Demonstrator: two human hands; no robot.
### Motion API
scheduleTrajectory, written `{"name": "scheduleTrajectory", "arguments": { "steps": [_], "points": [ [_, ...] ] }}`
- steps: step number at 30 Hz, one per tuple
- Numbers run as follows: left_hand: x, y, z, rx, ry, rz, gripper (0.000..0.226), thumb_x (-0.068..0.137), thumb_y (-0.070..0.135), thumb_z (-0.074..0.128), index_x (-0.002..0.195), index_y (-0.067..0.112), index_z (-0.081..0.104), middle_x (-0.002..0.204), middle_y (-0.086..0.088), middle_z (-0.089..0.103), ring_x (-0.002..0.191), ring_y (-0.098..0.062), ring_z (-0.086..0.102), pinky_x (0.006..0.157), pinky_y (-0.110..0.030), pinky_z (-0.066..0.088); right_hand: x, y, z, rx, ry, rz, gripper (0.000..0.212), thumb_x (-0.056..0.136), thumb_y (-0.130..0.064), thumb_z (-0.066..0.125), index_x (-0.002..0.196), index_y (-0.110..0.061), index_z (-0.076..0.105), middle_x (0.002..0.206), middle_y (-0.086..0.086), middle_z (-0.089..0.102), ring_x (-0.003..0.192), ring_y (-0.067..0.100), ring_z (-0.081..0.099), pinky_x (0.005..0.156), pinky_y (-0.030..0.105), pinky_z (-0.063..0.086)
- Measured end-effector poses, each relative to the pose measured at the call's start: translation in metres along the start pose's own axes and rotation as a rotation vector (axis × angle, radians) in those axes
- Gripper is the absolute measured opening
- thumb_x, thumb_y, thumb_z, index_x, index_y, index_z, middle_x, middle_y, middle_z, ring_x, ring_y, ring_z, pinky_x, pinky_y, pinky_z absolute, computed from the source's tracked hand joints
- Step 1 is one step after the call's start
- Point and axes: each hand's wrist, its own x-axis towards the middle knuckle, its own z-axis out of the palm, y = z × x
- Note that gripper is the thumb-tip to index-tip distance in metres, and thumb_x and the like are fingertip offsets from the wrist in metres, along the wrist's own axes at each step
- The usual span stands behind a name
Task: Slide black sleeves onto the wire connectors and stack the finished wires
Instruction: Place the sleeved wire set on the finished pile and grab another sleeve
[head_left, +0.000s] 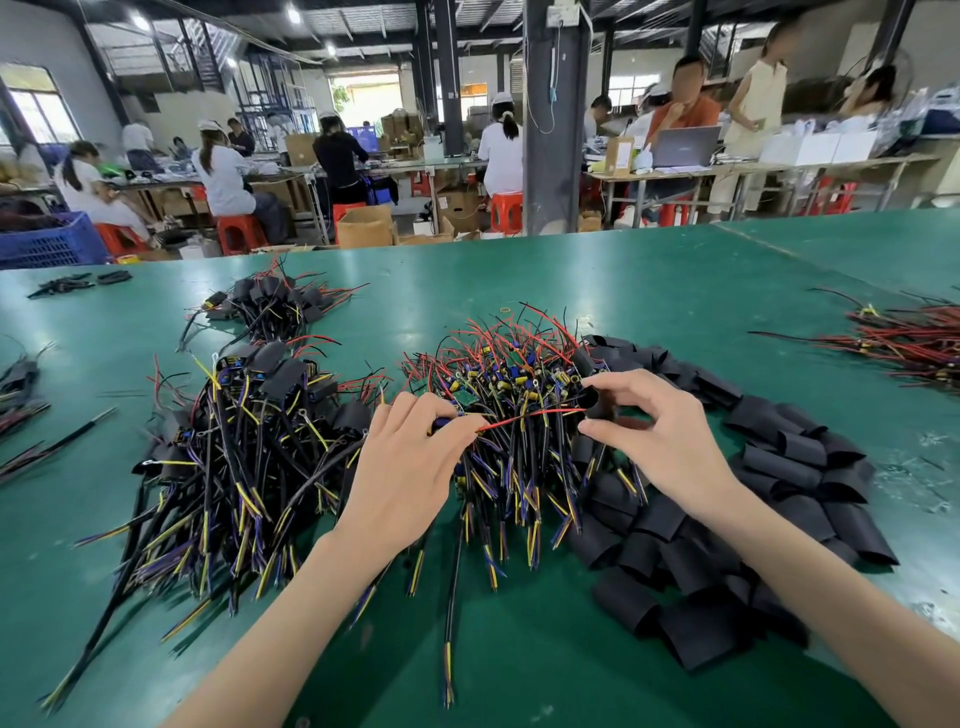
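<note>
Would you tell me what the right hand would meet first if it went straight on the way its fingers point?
Probably the red wire that the left hand holds out: its tip lies just before the black sleeve pinched by the right hand. Depth is unclear.

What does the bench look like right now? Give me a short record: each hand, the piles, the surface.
left hand: pinches one end of a red wire
right hand: pinches a black sleeve, wire tip at its mouth
middle: unsleeved wire pile, under both hands
left: sleeved wire stack
right: loose sleeve pile
far right: red wire bundle
surface: green table
</note>
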Motion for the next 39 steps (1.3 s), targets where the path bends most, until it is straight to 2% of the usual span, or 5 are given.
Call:
{"name": "scheduleTrajectory", "arguments": {
  "steps": [12,19,23,35,39],
  "points": [
    [-0.005,0.026,0.004,-0.157,-0.157,0.034,0.041,0.090,0.021,0.041,0.129,0.013,0.048,0.116,-0.001,0.050,0.099,-0.022,0.044,0.085,-0.032,0.033,-0.014,-0.015,0.019,-0.712,-0.196,-0.608,0.036,0.074,-0.009,0.078,0.108,-0.006,0.069,0.098,0.005,0.065,0.092,0.030,0.060,0.085,0.043,0.049],
    [-0.003,0.029,0.008,-0.348,-0.118,0.052,0.068,0.085,0.001,0.062,0.142,0.015,0.028,0.137,-0.005,0.031,0.127,-0.015,0.035,0.111,-0.016,0.021,-0.024,-0.020,0.028,-0.704,-0.352,-0.530,0.032,0.086,-0.009,0.066,0.116,0.000,0.060,0.104,0.012,0.058,0.093,0.029,0.060,0.086,0.032,0.046],
    [-0.003,0.021,0.004,-0.314,-0.049,-0.021,0.076,0.081,0.030,0.067,0.143,0.011,0.027,0.140,-0.005,0.034,0.131,-0.019,0.033,0.113,-0.029,0.024,-0.020,-0.017,0.024,-0.666,-0.359,-0.456,0.034,0.089,-0.008,0.060,0.122,0.002,0.055,0.108,0.014,0.054,0.101,0.031,0.054,0.095,0.027,0.032],
    [0.001,0.001,0.001,-0.620,-0.520,-0.446,0.023,0.093,0.037,0.055,0.087,0.019,0.069,0.064,0.012,0.060,0.055,-0.002,0.046,0.061,-0.023,0.038,-0.019,-0.014,0.027,-0.498,-0.302,-0.354,0.033,0.094,-0.010,0.050,0.126,-0.006,0.054,0.121,0.013,0.052,0.109,0.021,0.044,0.090,0.019,0.028],
    [0.004,0.001,-0.004,-0.678,-0.649,-0.419,0.031,0.095,0.038,0.050,0.085,0.020,0.073,0.088,-0.012,0.059,0.076,-0.020,0.051,0.077,-0.031,0.041,-0.020,-0.018,0.026,-0.479,-0.280,-0.370,0.031,0.092,-0.006,0.053,0.123,-0.003,0.056,0.116,0.015,0.055,0.105,0.015,0.040,0.088,0.019,0.029]
  ]
}}
